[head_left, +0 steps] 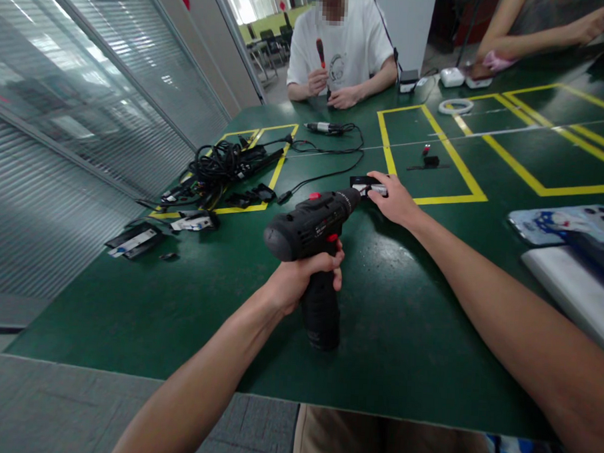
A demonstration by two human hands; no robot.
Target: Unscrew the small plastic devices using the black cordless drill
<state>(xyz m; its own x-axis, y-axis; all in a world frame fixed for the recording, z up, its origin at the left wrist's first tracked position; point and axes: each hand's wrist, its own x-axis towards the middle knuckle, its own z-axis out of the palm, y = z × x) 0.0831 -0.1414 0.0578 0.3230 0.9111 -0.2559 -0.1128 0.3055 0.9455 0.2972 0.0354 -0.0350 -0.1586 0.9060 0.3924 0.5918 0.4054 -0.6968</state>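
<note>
Fingers grip drill; cables, phone lie aside

My left hand holds the cordless drill above the table, near the middle. The nose of the drill points to the right and far, toward a small flat part that lies on the table under my right hand. Far left of the drill lies a bundle of cables, and nearer on the left lie some flat parts. Behind the drill lies an electric screwdriver with its cord. At the right edge a phone lies on the table, and a flat board lies just near of it. On the far side another person sits at the table.
</note>
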